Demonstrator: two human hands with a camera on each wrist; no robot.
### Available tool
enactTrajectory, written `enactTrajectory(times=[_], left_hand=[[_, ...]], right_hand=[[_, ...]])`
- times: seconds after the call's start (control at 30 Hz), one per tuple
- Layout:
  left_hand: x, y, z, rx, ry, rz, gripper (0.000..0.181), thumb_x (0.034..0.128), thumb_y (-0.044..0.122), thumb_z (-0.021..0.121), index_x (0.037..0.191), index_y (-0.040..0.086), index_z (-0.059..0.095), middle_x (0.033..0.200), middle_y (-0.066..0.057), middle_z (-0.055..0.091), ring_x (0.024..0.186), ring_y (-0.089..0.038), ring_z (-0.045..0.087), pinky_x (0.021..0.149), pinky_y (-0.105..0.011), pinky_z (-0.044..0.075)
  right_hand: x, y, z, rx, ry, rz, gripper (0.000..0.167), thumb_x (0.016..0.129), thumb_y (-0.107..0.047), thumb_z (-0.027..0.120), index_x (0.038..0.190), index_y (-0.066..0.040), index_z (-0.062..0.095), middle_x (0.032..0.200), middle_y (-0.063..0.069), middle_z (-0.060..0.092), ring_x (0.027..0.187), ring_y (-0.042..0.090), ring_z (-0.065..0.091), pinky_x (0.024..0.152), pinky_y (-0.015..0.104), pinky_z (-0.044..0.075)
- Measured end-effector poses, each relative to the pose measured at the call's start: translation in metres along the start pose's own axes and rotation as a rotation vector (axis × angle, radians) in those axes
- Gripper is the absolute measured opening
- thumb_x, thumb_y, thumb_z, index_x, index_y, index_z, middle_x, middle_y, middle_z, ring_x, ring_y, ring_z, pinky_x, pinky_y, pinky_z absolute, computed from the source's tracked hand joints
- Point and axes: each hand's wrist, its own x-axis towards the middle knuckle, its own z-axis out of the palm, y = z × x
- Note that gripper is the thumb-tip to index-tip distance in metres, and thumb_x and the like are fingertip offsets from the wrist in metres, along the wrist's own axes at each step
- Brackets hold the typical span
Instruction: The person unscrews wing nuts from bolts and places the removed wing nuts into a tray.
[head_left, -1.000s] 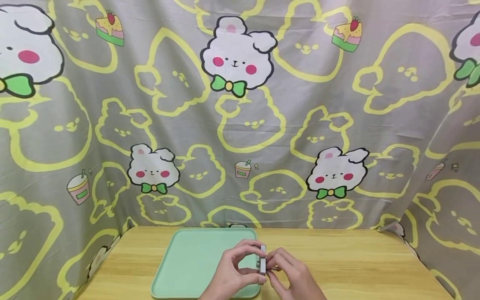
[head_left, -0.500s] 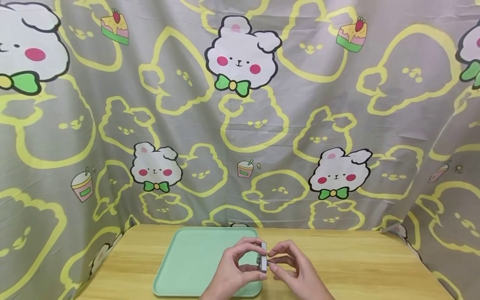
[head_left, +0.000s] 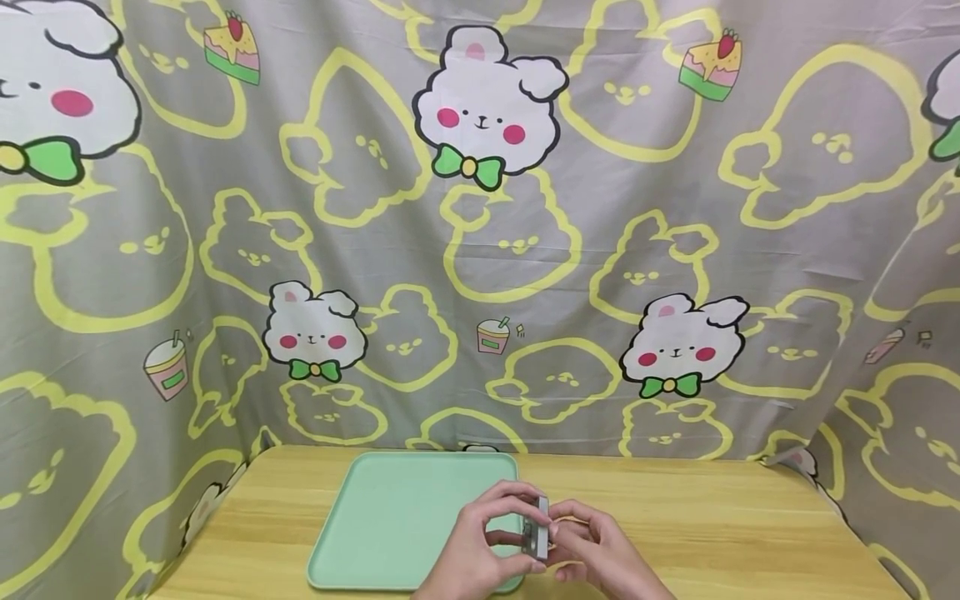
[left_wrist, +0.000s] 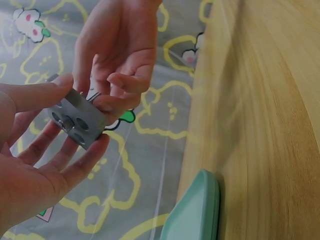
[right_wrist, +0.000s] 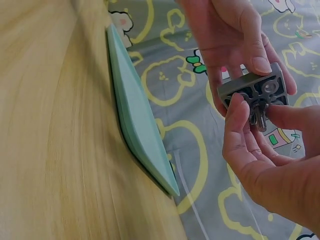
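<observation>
A small grey block with several round holes (left_wrist: 91,113) is held up above the table by my left hand (head_left: 480,542), thumb on one edge and fingers on the opposite edge. One hole has a bolt head (left_wrist: 65,123) in it. On the block's ribbed other face, in the right wrist view, the bolt's threaded shank (right_wrist: 261,120) sticks out. My right hand (head_left: 607,554) is at this face, its thumb and fingertips pinching around the shank. Its fingers partly cover the ribbed face, and whether a nut sits on the thread is hidden.
A flat mint-green tray (head_left: 405,525) lies on the wooden table (head_left: 720,525), left of and partly behind my hands. A grey patterned cloth (head_left: 517,250) hangs behind the table and along both sides.
Both hands and the block have shifted slightly right. My right hand's fingers, spread half a second ago, have drawn in closer around the bolt.
</observation>
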Motion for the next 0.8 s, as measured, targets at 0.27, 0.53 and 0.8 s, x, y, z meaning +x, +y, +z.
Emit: enactTrajectory(times=[0.27, 0.53, 0.8], left_hand=[[0.000, -0.002, 0.000, -0.001, 0.009, -0.004, 0.034, 0.0832, 0.006, 0.085, 0.115, 0.007, 0.075, 0.135, -0.011, 0.058, 0.121, -0.022, 0.057, 0.084, -0.036, 0.064], [0.002, 0.000, -0.003, -0.050, 0.041, -0.051, 0.038, 0.0823, 0.005, 0.086, 0.118, 0.005, 0.073, 0.137, -0.018, 0.056, 0.125, -0.023, 0.056, 0.084, -0.037, 0.064], [0.003, 0.002, -0.010, -0.133, 0.049, -0.077, 0.039, 0.0820, -0.001, 0.084, 0.119, 0.000, 0.071, 0.136, -0.021, 0.055, 0.124, -0.026, 0.058, 0.086, -0.043, 0.064]], right_hand=[[0.000, -0.001, 0.002, -0.096, 0.075, -0.036, 0.024, 0.105, -0.014, 0.060, 0.122, 0.002, 0.063, 0.105, 0.009, 0.071, 0.094, 0.023, 0.070, 0.075, 0.030, 0.062], [-0.002, -0.005, 0.014, -0.316, 0.166, -0.199, 0.021, 0.100, -0.008, 0.067, 0.113, 0.007, 0.061, 0.107, 0.012, 0.065, 0.091, 0.021, 0.072, 0.071, 0.032, 0.064], [-0.002, 0.000, 0.032, -0.817, 0.318, -0.619, 0.026, 0.091, -0.002, 0.076, 0.101, -0.025, 0.066, 0.099, -0.011, 0.067, 0.088, 0.007, 0.069, 0.063, 0.027, 0.062]])
